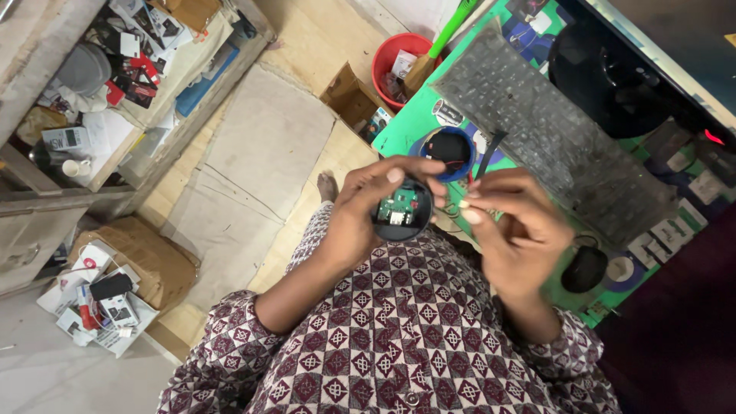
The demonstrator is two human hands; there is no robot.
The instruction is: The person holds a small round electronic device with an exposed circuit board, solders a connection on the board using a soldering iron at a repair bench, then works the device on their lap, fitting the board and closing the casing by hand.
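1. The left hand (360,215) pinches a round black plastic shell with a green circuit board inside (401,209), above the lap.
2. The right hand (510,222) is curled, fingertips (465,205) touching the shell's edge.
3. A grey keyboard (552,130) lies on the green desk mat (414,115).

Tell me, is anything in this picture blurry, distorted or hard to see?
Head view: the right hand is smeared by motion blur, while the left hand and the round black casing with a green circuit board look sharper; straight edges bend toward the corners, a wide-lens distortion; lighting is soft and even, with the top-right and bottom-right corners dark.
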